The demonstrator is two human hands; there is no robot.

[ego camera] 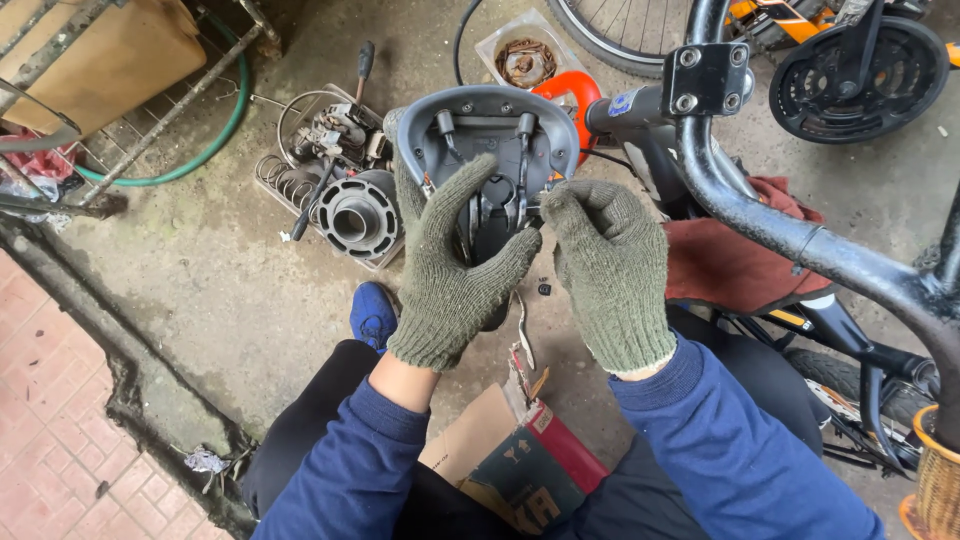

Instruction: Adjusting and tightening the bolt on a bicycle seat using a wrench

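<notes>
Cardboard box point(510, 465) cut off by lap; left hand point(450, 265), right hand point(605, 270) grip upturned saddle point(490, 135), rails partly hidden.

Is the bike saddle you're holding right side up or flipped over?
Flipped over. The saddle shows its grey underside and metal rails to the camera, gripped by the gloved left hand and right hand.

Both gloves, left point(447, 262) and right point(607, 268), are showing olive-green knit, and the sleeves point(720, 450) are showing dark blue. The saddle point(487, 150) is showing a grey-blue underside with black rails. The shoe point(373, 314) is looking bright blue, the rag point(725, 262) dull red, the hose point(215, 135) green, the handlebar point(760, 215) black, the box point(520, 465) brown, red and black
</notes>
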